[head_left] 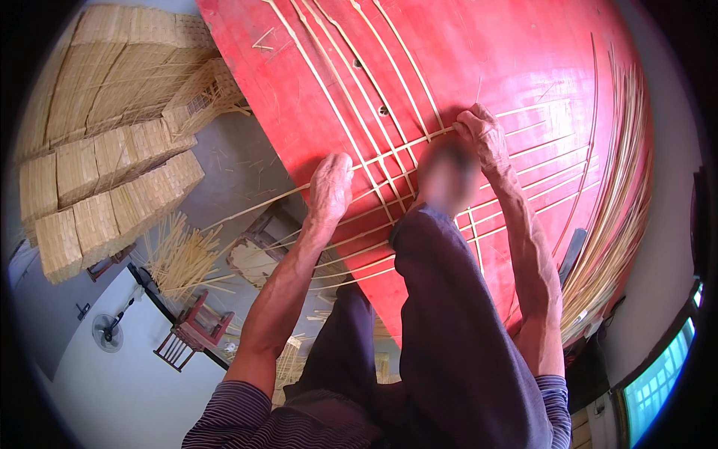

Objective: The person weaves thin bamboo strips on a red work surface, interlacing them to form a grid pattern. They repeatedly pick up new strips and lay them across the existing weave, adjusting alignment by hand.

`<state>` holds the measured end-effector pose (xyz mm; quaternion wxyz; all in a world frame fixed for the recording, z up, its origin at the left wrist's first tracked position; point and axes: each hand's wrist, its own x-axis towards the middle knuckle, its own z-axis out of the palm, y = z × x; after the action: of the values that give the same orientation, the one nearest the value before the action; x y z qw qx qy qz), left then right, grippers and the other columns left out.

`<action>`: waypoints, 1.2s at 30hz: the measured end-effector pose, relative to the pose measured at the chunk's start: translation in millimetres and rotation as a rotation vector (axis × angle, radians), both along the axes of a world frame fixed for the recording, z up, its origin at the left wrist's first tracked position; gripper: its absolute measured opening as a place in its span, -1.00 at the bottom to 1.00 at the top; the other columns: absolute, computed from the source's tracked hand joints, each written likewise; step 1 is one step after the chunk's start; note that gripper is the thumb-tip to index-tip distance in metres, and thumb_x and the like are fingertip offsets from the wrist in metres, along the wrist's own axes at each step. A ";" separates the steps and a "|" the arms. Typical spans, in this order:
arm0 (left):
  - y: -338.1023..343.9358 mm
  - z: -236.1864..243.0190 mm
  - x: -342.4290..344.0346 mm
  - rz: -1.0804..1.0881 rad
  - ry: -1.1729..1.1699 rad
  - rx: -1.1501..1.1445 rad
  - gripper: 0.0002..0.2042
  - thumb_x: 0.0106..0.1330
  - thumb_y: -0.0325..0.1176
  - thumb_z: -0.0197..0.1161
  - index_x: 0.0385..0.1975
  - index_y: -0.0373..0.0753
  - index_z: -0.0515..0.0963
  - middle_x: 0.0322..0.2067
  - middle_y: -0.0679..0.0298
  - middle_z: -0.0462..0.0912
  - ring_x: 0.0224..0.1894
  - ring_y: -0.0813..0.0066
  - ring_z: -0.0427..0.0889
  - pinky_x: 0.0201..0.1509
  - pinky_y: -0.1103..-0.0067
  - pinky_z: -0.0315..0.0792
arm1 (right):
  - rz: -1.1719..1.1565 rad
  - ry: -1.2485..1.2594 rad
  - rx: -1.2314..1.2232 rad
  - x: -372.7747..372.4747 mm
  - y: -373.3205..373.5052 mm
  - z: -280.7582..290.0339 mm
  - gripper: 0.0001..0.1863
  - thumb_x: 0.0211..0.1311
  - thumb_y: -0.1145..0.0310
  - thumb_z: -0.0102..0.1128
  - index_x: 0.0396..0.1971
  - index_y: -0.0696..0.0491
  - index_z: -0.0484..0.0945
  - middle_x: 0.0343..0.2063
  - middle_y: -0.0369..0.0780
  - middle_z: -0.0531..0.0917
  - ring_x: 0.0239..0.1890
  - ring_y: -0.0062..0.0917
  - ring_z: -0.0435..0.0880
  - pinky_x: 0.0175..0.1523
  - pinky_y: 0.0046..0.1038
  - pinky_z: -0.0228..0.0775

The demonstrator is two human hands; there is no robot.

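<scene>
A long pale bamboo strip [404,148] lies crosswise over several lengthwise strips [381,159] on a red board [508,52]. My left hand [330,187] is closed around this crosswise strip near the board's left edge, and the strip's end runs on past the edge. Farther right, my right hand [482,133] pinches the same strip between thumb and fingers. Other crosswise strips run below it, crossing the lengthwise ones in an open grid. My foot [446,176], blurred in the picture, presses on the grid between my hands and hides part of it.
A bundle of long thin strips [617,187] lies along the board's right side. Tall stacks of bundled bamboo pieces [112,90] stand at the left. Below them are a loose heap of short strips [187,254], a red wooden stool [198,325] and a fan [108,331].
</scene>
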<state>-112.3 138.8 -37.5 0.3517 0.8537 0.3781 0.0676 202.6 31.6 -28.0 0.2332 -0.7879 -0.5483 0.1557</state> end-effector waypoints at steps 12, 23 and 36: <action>-5.8 12.3 -17.9 0.024 0.030 0.042 -0.94 0.26 -0.57 0.14 -0.32 -0.29 0.44 -0.41 0.05 0.46 -0.32 -0.03 0.53 -0.23 0.25 0.45 | 0.064 0.052 0.048 -9.2 8.5 -22.9 -0.87 0.08 0.39 0.32 -0.44 0.07 0.55 -0.41 -0.12 0.51 -0.28 -0.12 0.55 -0.18 -0.14 0.42; -11.0 1.1 -17.1 -0.006 0.002 0.055 -0.92 0.29 -0.55 0.12 -0.25 -0.33 0.50 -0.38 0.04 0.45 -0.32 -0.01 0.55 -0.25 0.25 0.47 | 0.125 0.009 0.049 -1.0 6.1 -18.4 -0.87 0.05 0.41 0.34 -0.48 0.08 0.54 -0.44 -0.13 0.51 -0.29 -0.16 0.57 -0.20 -0.17 0.45; -18.0 25.2 19.4 0.066 -0.112 -0.116 -0.80 0.16 -0.53 0.34 -0.28 -0.30 0.47 -0.42 0.06 0.58 -0.37 0.06 0.63 -0.29 0.30 0.49 | 0.362 -0.126 -0.188 -76.4 21.0 13.2 -0.90 0.11 0.33 0.19 -0.41 0.01 0.57 -0.39 -0.18 0.59 -0.14 -0.27 0.57 -0.06 -0.14 0.40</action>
<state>-92.9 120.9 -12.3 0.4188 0.8138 0.3890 0.1050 126.2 52.6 -14.8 0.0923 -0.7029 -0.6775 0.1960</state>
